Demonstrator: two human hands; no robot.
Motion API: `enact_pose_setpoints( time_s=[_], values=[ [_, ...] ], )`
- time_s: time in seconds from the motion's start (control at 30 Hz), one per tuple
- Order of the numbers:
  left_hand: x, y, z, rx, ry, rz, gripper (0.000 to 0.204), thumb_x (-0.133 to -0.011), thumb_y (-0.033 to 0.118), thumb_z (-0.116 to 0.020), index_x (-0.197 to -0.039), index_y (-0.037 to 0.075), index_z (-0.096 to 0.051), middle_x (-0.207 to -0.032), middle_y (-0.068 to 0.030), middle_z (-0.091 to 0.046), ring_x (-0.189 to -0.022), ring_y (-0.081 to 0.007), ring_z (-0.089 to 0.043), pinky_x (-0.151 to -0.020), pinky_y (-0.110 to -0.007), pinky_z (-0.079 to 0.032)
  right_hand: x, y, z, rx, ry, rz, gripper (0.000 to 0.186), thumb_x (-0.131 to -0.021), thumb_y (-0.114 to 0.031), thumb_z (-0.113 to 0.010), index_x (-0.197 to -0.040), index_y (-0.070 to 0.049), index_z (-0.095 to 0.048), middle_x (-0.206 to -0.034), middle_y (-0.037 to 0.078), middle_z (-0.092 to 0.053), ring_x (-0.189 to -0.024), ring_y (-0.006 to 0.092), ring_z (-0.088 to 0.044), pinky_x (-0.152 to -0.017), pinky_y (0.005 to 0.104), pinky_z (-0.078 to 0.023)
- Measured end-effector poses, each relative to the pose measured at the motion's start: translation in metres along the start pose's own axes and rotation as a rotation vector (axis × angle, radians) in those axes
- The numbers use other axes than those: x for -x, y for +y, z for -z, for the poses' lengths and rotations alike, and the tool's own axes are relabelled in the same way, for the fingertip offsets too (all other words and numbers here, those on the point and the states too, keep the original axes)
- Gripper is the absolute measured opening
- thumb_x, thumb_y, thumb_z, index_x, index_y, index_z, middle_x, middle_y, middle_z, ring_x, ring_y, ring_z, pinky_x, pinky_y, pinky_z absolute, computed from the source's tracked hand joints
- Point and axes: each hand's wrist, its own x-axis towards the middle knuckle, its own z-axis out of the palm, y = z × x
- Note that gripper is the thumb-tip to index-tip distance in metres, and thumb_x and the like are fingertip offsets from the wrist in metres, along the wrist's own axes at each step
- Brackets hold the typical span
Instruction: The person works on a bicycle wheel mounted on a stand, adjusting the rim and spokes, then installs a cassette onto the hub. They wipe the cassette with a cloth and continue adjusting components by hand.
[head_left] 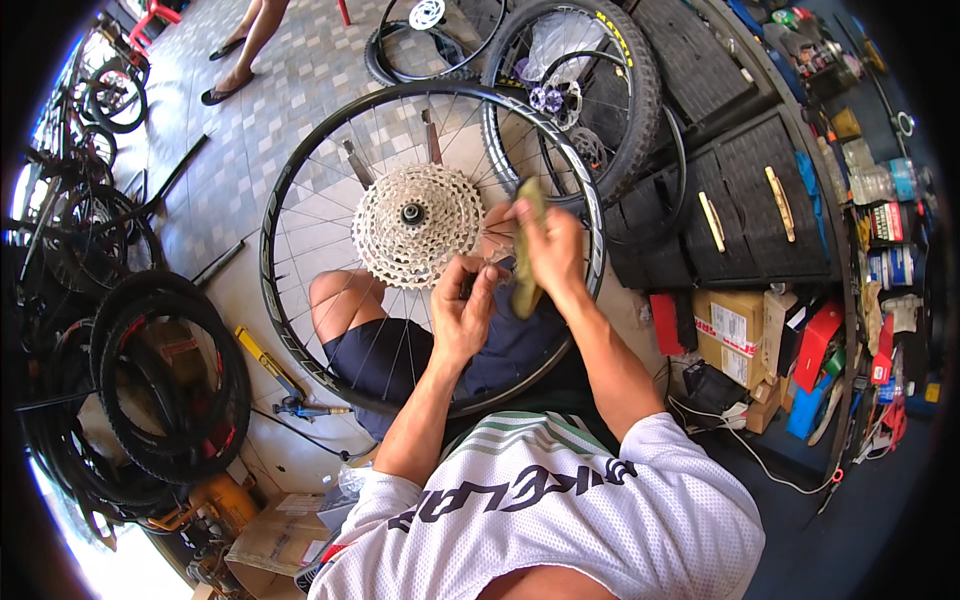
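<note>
A bicycle wheel (268, 235) with a black rim leans over my lap, its large silver cassette (395, 245) facing up. My left hand (463, 310) is closed in a pinch at the cassette's lower right edge. Something small and dark shows between its fingers, too little of it to name. My right hand (553, 245) grips an olive-yellow rag (527, 285) that hangs over the right side of the wheel, across the spokes. The rag and the hand cover part of the spokes there.
A wheel with a knobby tyre (640, 110) lies beyond, near a black cabinet (750, 200). Tyres (165, 375) and bicycles stand at left. A yellow tool (268, 360) and an air blow gun (308, 408) lie on the floor. Another person's feet (228, 88) are at far left.
</note>
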Motion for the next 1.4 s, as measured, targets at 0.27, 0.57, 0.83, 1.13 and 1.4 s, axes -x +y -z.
enact_pose_setpoints(
  time_s=[0.27, 0.57, 0.83, 1.13, 1.4],
  values=[
    [-0.006, 0.001, 0.010, 0.194, 0.015, 0.190, 0.021, -0.105, 0.021, -0.060, -0.094, 0.003, -0.058, -0.070, 0.0025, -0.054, -0.052, -0.0030, -0.042, -0.044, -0.021, -0.037, -0.011, -0.033, 0.074, -0.159, -0.132, 0.104, 0.045, -0.106, -0.042, -0.053, -0.121, -0.001, -0.065, -0.108, 0.006, -0.072, -0.093, 0.0114, -0.064, -0.086, 0.0286, -0.052],
    [-0.008, -0.005, 0.010, 0.042, -0.010, 0.160, 0.017, -0.103, 0.020, -0.064, -0.101, 0.004, -0.060, -0.072, 0.0034, -0.056, -0.053, -0.0025, -0.045, -0.045, -0.021, -0.038, 0.022, -0.045, 0.032, 0.216, -0.483, 0.185, 0.036, -0.094, -0.032, -0.073, -0.112, -0.001, -0.068, -0.099, 0.014, -0.073, -0.092, 0.0219, -0.070, -0.083, 0.0368, -0.052],
    [0.000, 0.005, -0.004, 0.141, 0.095, 0.208, 0.014, -0.101, 0.016, -0.065, -0.098, 0.002, -0.065, -0.067, 0.0040, -0.051, -0.052, -0.0033, -0.041, -0.042, -0.021, -0.035, 0.040, -0.052, 0.008, -0.223, -0.189, 0.030, 0.025, -0.103, -0.024, -0.061, -0.112, -0.001, -0.065, -0.097, 0.011, -0.070, -0.085, 0.0162, -0.066, -0.080, 0.0307, -0.051],
    [-0.006, 0.006, 0.006, 0.156, 0.098, 0.316, 0.016, -0.103, 0.017, -0.061, -0.104, 0.001, -0.065, -0.067, 0.0026, -0.051, -0.050, -0.0033, -0.039, -0.042, -0.020, -0.034, 0.002, -0.047, 0.053, -0.045, 0.062, 0.151, 0.025, -0.092, -0.017, -0.077, -0.106, -0.001, -0.062, -0.093, 0.005, -0.071, -0.081, 0.0131, -0.067, -0.073, 0.0298, -0.054],
    [-0.001, -0.012, 0.010, 0.074, -0.021, 0.257, 0.013, -0.101, 0.009, -0.059, -0.105, -0.003, -0.064, -0.070, 0.0010, -0.056, -0.050, -0.0053, -0.046, -0.043, -0.023, -0.037, 0.015, -0.038, -0.003, 0.420, -0.220, 0.758, 0.029, -0.085, -0.019, -0.080, -0.100, 0.000, -0.064, -0.095, 0.008, -0.062, -0.087, 0.0295, -0.066, -0.074, 0.0384, -0.054]
  ],
)
